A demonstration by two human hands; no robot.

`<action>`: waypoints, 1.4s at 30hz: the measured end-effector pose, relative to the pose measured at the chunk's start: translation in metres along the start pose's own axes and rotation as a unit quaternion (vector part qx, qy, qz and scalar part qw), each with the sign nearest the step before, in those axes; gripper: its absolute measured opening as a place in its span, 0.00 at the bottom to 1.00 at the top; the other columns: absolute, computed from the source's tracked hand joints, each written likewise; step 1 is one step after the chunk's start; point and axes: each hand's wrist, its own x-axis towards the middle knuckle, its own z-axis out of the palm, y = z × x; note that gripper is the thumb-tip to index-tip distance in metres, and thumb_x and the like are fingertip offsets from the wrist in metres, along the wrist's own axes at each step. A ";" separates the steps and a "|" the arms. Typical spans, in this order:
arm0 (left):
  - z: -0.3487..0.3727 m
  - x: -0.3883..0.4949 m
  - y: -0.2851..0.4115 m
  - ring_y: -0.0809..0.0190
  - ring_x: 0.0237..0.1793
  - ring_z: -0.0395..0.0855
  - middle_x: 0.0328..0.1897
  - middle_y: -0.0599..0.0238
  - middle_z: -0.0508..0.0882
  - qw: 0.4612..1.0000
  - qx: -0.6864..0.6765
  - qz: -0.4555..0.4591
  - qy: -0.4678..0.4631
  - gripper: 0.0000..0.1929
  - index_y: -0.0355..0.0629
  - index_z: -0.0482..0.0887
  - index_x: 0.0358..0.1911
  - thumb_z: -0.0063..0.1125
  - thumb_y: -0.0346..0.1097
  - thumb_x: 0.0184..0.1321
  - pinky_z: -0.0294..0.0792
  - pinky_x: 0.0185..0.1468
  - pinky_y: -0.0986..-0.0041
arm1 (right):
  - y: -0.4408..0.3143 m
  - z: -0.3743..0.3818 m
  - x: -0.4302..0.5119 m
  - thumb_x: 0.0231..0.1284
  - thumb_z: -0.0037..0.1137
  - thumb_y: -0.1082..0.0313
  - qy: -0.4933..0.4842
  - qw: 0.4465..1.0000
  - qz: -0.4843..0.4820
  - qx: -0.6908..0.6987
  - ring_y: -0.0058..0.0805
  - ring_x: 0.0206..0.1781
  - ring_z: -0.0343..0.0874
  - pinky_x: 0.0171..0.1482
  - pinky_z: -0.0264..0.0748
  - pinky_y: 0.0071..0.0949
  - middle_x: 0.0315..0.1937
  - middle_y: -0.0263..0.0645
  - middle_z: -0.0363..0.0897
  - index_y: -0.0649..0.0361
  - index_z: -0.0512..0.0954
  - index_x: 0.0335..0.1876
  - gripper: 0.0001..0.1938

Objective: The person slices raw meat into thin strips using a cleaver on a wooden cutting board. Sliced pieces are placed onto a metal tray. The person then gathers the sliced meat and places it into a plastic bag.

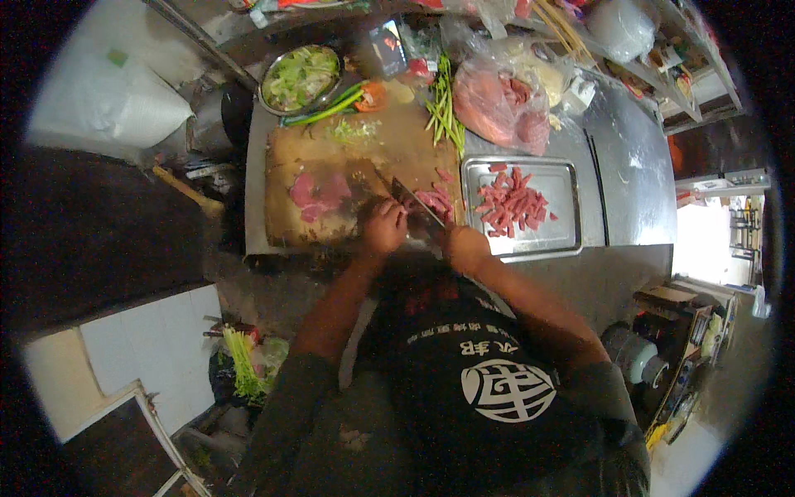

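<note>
Over the front edge of a wooden cutting board (348, 149), my right hand (466, 248) grips a kitchen knife (419, 202), its blade slanting away to the upper left. My left hand (385, 227) rests with bent fingers just left of the blade; whether meat lies under its fingertips I cannot tell. Cut strips of raw meat (436, 202) lie on the board right of the knife. Farther left are flat slices of pink meat (320, 192). A metal tray (565, 230) to the right of the board holds a heap of meat strips (512, 202).
Behind the board stand a bowl of chopped greens (301, 77), green onions (329, 105), green stalks (444, 112), a lit phone (388, 46) and a plastic bag of raw meat (503, 102). A gas cylinder (640, 360) is at the lower right. Leafy stalks (242, 366) stand lower left.
</note>
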 end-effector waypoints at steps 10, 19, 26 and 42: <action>-0.006 0.008 -0.003 0.45 0.48 0.85 0.43 0.55 0.87 0.998 0.016 0.059 -0.034 0.06 0.40 0.87 0.37 0.63 0.32 0.57 0.77 0.55 0.55 | -0.015 0.008 0.033 0.72 0.48 0.60 -0.002 1.000 0.018 0.016 0.52 0.44 0.90 0.46 0.86 0.51 0.42 0.54 0.89 0.64 0.80 0.52 0.16; -0.004 0.006 0.010 0.44 0.46 0.83 0.42 0.53 0.85 0.995 -0.014 -0.089 -0.039 0.07 0.41 0.85 0.39 0.64 0.30 0.56 0.76 0.51 0.55 | 0.000 0.005 0.022 0.71 0.52 0.48 0.010 0.999 -0.027 0.023 0.59 0.44 0.87 0.45 0.81 0.55 0.40 0.59 0.86 0.63 0.80 0.50 0.22; 0.025 0.001 -0.027 0.53 0.50 0.86 0.56 0.63 0.85 0.789 -0.496 -0.358 0.065 0.18 0.52 0.81 0.55 0.69 0.41 0.63 0.78 0.54 0.59 | 0.020 -0.026 0.000 0.74 0.57 0.52 0.096 0.959 0.026 0.265 0.40 0.25 0.82 0.28 0.76 0.41 0.23 0.46 0.80 0.64 0.79 0.43 0.18; -0.028 0.086 0.073 0.51 0.62 0.81 0.63 0.61 0.84 0.442 -0.796 -0.402 -0.103 0.25 0.48 0.79 0.64 0.50 0.56 0.75 0.69 0.71 0.51 | 0.014 -0.075 -0.031 0.74 0.62 0.53 -0.095 0.705 0.145 0.688 0.21 0.15 0.64 0.19 0.65 0.26 0.19 0.29 0.68 0.53 0.70 0.42 0.15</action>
